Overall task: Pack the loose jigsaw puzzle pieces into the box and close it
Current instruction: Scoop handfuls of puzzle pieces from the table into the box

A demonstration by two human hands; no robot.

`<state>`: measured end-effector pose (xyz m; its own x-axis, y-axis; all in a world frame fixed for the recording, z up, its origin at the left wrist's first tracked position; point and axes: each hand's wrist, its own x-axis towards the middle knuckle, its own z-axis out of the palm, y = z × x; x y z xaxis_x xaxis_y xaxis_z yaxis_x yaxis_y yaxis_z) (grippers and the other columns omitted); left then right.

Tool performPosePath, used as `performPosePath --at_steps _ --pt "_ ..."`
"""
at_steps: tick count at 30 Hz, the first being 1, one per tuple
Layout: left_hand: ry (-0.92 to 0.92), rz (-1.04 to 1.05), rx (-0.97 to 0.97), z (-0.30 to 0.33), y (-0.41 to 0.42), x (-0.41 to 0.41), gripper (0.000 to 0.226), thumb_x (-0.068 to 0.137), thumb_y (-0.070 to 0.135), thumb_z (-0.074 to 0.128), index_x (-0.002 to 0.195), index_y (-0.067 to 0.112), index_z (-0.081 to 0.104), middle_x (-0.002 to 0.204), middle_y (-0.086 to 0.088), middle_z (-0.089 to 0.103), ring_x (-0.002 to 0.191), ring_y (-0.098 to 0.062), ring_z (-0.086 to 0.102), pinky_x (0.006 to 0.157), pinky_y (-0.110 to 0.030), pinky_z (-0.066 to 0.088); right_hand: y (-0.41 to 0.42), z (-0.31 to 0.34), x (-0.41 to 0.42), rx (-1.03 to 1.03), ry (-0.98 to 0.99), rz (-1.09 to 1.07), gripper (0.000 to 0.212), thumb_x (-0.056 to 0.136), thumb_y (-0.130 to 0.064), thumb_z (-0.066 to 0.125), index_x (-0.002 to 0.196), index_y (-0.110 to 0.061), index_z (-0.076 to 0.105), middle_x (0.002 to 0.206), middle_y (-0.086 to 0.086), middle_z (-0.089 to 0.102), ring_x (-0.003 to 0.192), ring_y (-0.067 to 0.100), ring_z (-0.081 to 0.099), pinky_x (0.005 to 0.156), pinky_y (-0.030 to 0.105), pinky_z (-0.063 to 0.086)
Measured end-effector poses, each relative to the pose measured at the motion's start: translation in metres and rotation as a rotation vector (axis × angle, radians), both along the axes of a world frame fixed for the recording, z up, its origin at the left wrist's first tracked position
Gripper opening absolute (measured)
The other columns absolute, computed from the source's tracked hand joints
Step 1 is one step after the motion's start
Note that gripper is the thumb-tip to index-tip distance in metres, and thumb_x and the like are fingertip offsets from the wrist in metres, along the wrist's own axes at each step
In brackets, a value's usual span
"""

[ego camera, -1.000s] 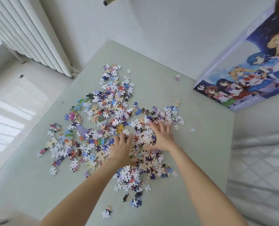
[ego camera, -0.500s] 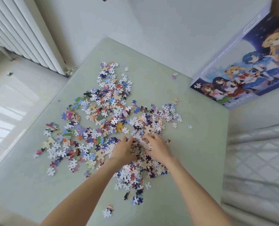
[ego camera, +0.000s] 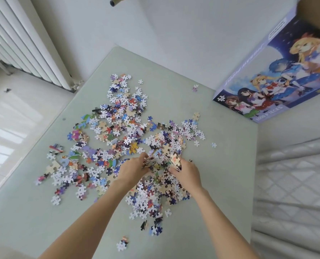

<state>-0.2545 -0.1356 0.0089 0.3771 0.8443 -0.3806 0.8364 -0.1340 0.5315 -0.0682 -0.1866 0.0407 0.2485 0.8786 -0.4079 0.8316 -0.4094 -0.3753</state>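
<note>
Left hand: fingers curled round a clump of puzzle pieces, cupped against the right hand.
Right hand: fingers curled on the same clump, gathering it from the other side.
Puzzle pieces: spread loose across the pale green bench, thickest under the hands.
Box: at the bench's far right corner, well apart from the pile, printed face showing.
Bed: just beside the bench, right.

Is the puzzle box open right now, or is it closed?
Cannot tell. The box stands at the table's far right corner, printed face towards the camera; its upper part runs out of frame.
</note>
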Motion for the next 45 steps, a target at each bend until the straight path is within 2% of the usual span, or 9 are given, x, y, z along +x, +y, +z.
performPosePath --at_steps 4,9,15,20,26,33,36,40,45 --pt "-0.03 -0.018 0.023 0.0 0.002 -0.001 0.03 0.086 0.026 0.064 0.113 0.015 0.057 0.104 -0.001 0.067 0.089 -0.015 0.064 0.081 -0.027 0.054 0.0 -0.006 0.004 0.044 0.064 -0.043 0.042 0.086 -0.031 0.064 0.124 -0.013 0.058 0.092 0.006 0.07 0.047 -0.001 0.035 0.072 0.029 0.051" --pt "-0.061 0.018 0.056 0.004 0.002 -0.004 0.031 0.084 0.029 0.066 0.112 0.016 0.063 0.104 0.002 0.068 0.09 -0.013 0.064 0.086 -0.026 0.052 -0.001 -0.004 0.007 0.109 0.114 -0.065 0.028 0.086 -0.028 0.065 0.113 -0.019 0.066 0.091 0.002 0.07 0.045 0.0 0.037 0.063 0.022 0.038" --pt "-0.134 0.121 0.015 0.023 0.008 -0.004 0.03 0.082 0.039 0.066 0.098 0.013 0.066 0.074 0.004 0.068 0.054 -0.006 0.057 0.049 -0.014 0.042 -0.006 0.011 0.014 0.184 0.175 -0.087 0.03 0.086 -0.028 0.065 0.114 -0.017 0.066 0.086 0.001 0.071 0.038 -0.002 0.036 0.053 0.013 0.032" --pt "-0.202 0.035 -0.024 0.043 0.022 0.016 0.029 0.084 0.037 0.063 0.104 0.015 0.066 0.074 0.006 0.068 0.042 0.003 0.048 0.037 -0.009 0.034 -0.007 0.056 0.039 0.257 0.201 -0.014 0.031 0.086 -0.029 0.064 0.115 -0.016 0.064 0.101 -0.003 0.07 0.038 -0.001 0.046 0.049 0.006 0.036" --pt "-0.299 -0.169 0.125 0.115 0.075 0.084 0.03 0.082 0.034 0.066 0.106 0.016 0.067 0.079 0.009 0.069 0.05 0.012 0.054 0.049 -0.006 0.042 0.016 0.156 0.123 0.604 0.137 -0.03 0.017 0.079 -0.023 0.072 0.094 -0.014 0.071 0.079 -0.011 0.067 0.065 -0.008 0.055 0.061 0.001 0.035" --pt "-0.507 -0.33 0.372 0.238 0.146 0.205 0.019 0.078 0.035 0.072 0.09 0.02 0.069 0.071 0.005 0.07 0.065 -0.013 0.064 0.062 -0.02 0.045 0.068 0.254 0.249 0.93 -0.1 -0.059 0.025 0.082 -0.024 0.069 0.103 -0.009 0.07 0.086 -0.005 0.064 0.06 -0.004 0.052 0.058 0.004 0.036" --pt "-0.574 -0.384 0.524 0.284 0.173 0.26 0.028 0.077 0.04 0.071 0.096 0.018 0.069 0.077 0.0 0.07 0.069 -0.02 0.063 0.066 -0.031 0.048 0.105 0.269 0.295 0.99 -0.177 -0.05 0.021 0.085 -0.023 0.067 0.102 -0.011 0.069 0.092 -0.004 0.068 0.066 0.0 0.054 0.061 0.007 0.036" --pt "-0.644 -0.434 0.697 0.327 0.204 0.327 0.034 0.079 0.04 0.07 0.105 0.019 0.068 0.085 0.001 0.071 0.077 -0.02 0.062 0.073 -0.031 0.047 0.149 0.278 0.347 1.007 -0.28 -0.04 0.02 0.088 -0.025 0.062 0.104 -0.014 0.067 0.101 0.003 0.07 0.09 0.022 0.064 0.075 0.037 0.05" --pt "-0.682 -0.448 0.84 0.342 0.231 0.384 0.033 0.082 0.04 0.066 0.107 0.019 0.067 0.091 0.002 0.071 0.084 -0.018 0.063 0.075 -0.029 0.045 0.177 0.278 0.379 0.948 -0.334 -0.029 0.023 0.091 -0.025 0.059 0.109 -0.012 0.065 0.106 0.007 0.069 0.095 0.025 0.062 0.076 0.032 0.048"
